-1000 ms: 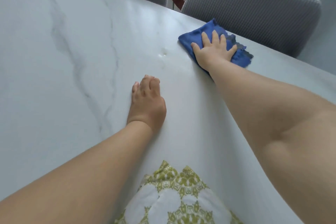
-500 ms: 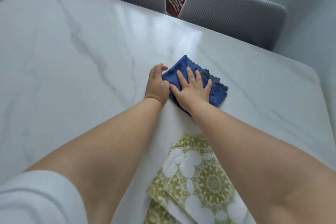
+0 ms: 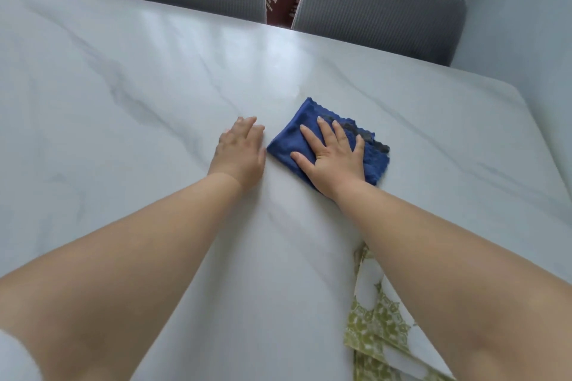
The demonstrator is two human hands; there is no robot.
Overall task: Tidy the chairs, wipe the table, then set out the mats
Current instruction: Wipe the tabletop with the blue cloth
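Item: blue cloth point(image 3: 288, 139), folded, middle of the table point(image 3: 154, 86), pressed flat under the right hand point(image 3: 332, 158), fingers spread straight (nothing gripped). Left hand point(image 3: 240, 148): open, palm down, just beside it. Wiping wants even palm pressure and overlapping strokes, stopping short of the mats point(image 3: 380, 318) at the near edge.

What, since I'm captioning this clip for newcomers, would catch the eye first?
The blue cloth near the middle of the white marbled table, pressed flat under the right hand, stands out first. The left hand rests on the table just beside it. A green patterned mat lies at the near edge, partly hidden by the right forearm.
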